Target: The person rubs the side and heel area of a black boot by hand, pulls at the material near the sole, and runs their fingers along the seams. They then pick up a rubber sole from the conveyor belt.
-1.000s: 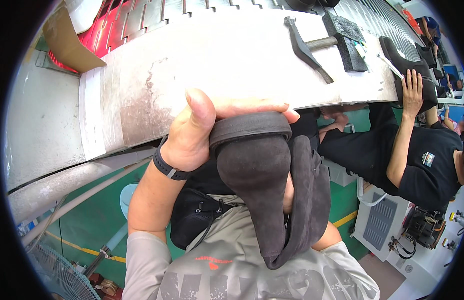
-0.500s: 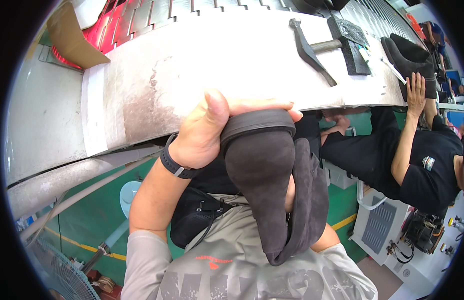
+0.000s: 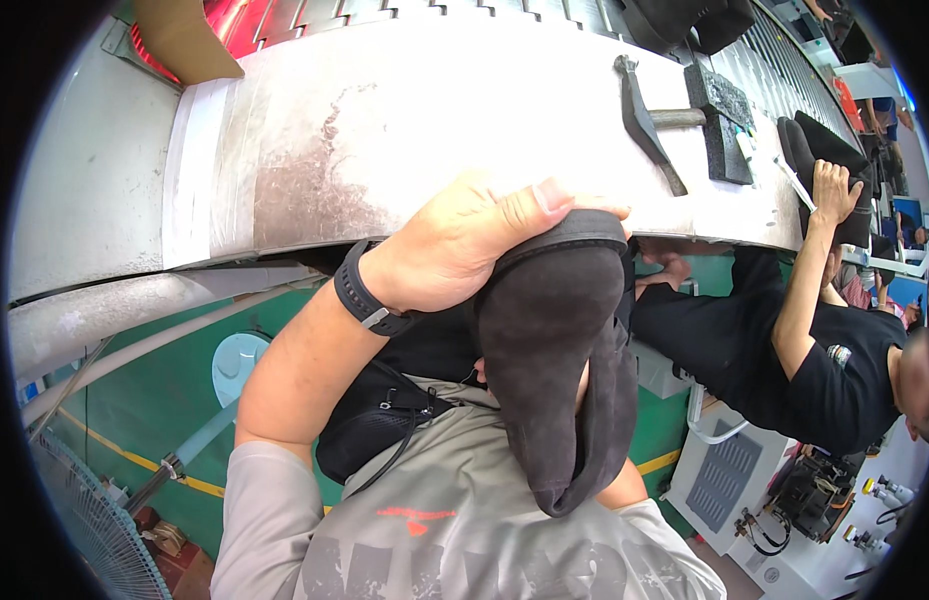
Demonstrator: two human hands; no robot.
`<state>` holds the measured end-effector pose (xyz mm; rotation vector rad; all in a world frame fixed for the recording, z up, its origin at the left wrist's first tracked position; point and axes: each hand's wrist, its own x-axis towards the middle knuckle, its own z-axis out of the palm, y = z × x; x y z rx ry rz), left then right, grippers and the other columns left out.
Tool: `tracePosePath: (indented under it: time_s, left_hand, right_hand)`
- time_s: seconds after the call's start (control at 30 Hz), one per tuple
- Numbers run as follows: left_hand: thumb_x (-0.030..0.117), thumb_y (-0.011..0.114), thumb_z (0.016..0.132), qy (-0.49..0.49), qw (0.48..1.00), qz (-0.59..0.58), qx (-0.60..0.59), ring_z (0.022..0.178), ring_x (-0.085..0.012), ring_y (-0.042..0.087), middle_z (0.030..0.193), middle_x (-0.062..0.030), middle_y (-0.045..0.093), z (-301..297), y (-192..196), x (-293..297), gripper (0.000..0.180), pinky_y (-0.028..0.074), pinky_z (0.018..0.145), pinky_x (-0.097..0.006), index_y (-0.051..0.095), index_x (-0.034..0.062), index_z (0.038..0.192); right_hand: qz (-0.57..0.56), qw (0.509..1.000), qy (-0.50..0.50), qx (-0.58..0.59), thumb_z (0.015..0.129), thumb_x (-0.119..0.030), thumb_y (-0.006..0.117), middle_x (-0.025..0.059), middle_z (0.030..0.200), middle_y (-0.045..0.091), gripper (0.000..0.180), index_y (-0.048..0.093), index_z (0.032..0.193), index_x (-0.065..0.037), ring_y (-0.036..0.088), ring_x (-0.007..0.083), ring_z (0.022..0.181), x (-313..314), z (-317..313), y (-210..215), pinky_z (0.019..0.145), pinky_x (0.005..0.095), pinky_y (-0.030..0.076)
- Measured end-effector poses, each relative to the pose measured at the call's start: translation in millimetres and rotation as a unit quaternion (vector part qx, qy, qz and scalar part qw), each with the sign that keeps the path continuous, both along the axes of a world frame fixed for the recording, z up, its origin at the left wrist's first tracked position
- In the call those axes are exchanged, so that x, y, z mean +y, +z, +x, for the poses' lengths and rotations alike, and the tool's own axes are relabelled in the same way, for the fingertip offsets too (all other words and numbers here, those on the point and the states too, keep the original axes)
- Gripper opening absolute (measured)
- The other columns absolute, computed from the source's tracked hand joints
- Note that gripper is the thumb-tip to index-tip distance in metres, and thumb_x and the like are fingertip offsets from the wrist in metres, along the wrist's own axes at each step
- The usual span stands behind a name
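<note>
A black suede boot [image 3: 552, 310] is held in front of my chest, its toe and thick sole edge toward the bench and its soft shaft hanging toward me. My left hand [image 3: 449, 250] is closed over the toe end, with the thumb lying along the sole edge and the fingers reaching over the sole. My right hand [image 3: 583, 385] is mostly hidden behind the boot's folds; only a strip of skin shows between foot and shaft, and a fingertip at the boot's left side. It appears to grip the boot from behind.
On the white bench [image 3: 284, 190] lie a hammer [image 3: 641, 120] with a wooden handle and black rough blocks [image 3: 726, 120]. Dark boots [image 3: 684, 22] stand on the slatted conveyor [image 3: 384, 8]. At right a co-worker [image 3: 824, 350] handles another boot [image 3: 799, 150]. A fan [image 3: 94, 520] stands lower left.
My left hand has turned over the toe, its thumb now laid across the sole edge. The boot has shifted slightly right in the view. The co-worker's hand has curled from flat.
</note>
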<state>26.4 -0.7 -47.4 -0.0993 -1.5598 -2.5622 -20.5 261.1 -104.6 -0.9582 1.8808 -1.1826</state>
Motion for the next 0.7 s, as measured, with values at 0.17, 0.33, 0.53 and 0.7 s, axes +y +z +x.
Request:
tracePosePath:
  time_s: [0.17, 0.33, 0.53, 0.7]
  left_hand:
    - [0.034, 0.049, 0.117, 0.021, 0.995, -0.096, 0.014, 0.125, -0.0252, 0.07, 0.133, -0.0206, 0.075, -4, 5, -5, 0.053, 0.051, 0.113, -0.037, 0.065, -0.0089, 0.143]
    - [0.032, 0.051, 0.117, 0.104, 0.938, -0.327, 0.054, 0.122, -0.0216, 0.069, 0.13, -0.0142, 0.075, -4, 19, -8, 0.048, 0.051, 0.11, -0.034, 0.066, -0.0059, 0.142]
    - [0.037, 0.105, 0.07, -0.08, 0.992, -0.065, 0.069, 0.146, -0.0228, 0.05, 0.161, -0.0137, 0.051, 5, 8, 11, 0.13, 0.038, 0.124, -0.039, 0.03, -0.0049, 0.169]
    - [0.013, 0.09, 0.086, -0.006, 1.0, 0.011, 0.01, 0.147, -0.024, 0.048, 0.163, -0.0154, 0.048, 14, 4, 38, 0.105, 0.035, 0.126, -0.037, 0.029, -0.0012, 0.17]
  right_hand:
    - [-0.005, 1.0, 0.005, 0.011, 0.11, -0.02, 0.066, 0.0174, 0.146, 0.065, 0.056, 0.048, 0.158, 0.002, 0.063, 0.0256, 0.133, -14, -4, 33, 0.117, 0.0397, 0.049]
    - [0.048, 0.872, -0.174, -0.455, 0.107, -0.015, 0.069, 0.0163, 0.117, 0.075, 0.042, 0.058, 0.143, 0.002, 0.074, 0.024, 0.108, -23, 6, 37, 0.103, 0.036, 0.058]
    - [0.056, 0.694, -0.022, -0.718, 0.109, -0.035, 0.063, 0.0273, 0.125, 0.068, 0.064, 0.045, 0.146, 0.014, 0.073, 0.0311, 0.115, -16, -21, -2, 0.103, 0.0409, 0.059]
    - [-0.178, 0.488, 0.277, -0.809, 0.111, -0.052, 0.054, 0.0383, 0.135, 0.058, 0.086, 0.032, 0.152, 0.019, 0.069, 0.0446, 0.119, -19, -25, -13, 0.102, 0.0535, 0.06]
